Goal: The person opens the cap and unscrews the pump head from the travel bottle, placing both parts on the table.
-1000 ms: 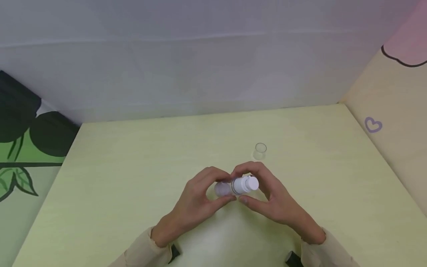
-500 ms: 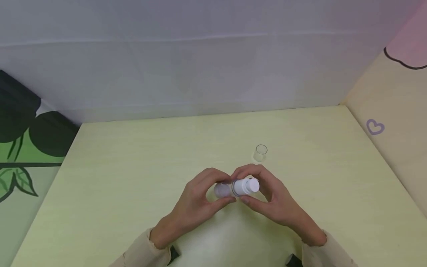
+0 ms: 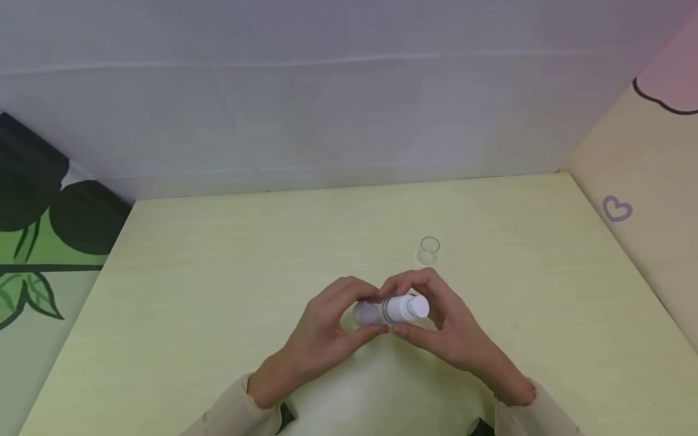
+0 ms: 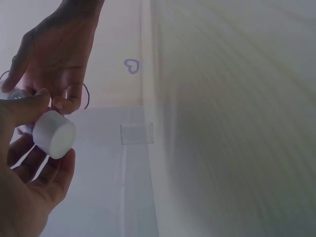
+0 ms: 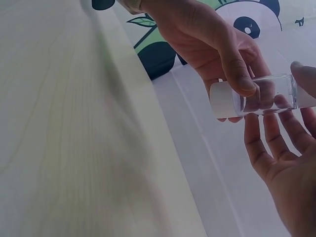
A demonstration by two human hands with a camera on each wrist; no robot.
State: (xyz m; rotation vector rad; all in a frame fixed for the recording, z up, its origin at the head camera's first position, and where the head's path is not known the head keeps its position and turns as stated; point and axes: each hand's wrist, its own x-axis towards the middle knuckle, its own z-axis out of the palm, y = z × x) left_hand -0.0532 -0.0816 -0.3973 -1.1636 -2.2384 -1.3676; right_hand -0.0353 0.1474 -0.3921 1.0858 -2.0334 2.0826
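A small pump bottle lies sideways, held between both hands above the table, its white pump end to the right. My left hand holds it near the white base, thumb on the near side and fingers on the far side. With thumb and fingers my right hand grips the other end, around the white collar. Between the hands the clear body shows in the right wrist view. Past the right hand a clear cylindrical cap stands on the table.
The pale wooden table meets a grey-white back wall. A cream side panel with a purple heart rises at the right, a green and black painted panel at the left. Dark pieces sit by the sleeves.
Both hands keep the same hold. The pump end of the bottle sits slightly further right and lower in the head view, and the whole view has shifted a little.
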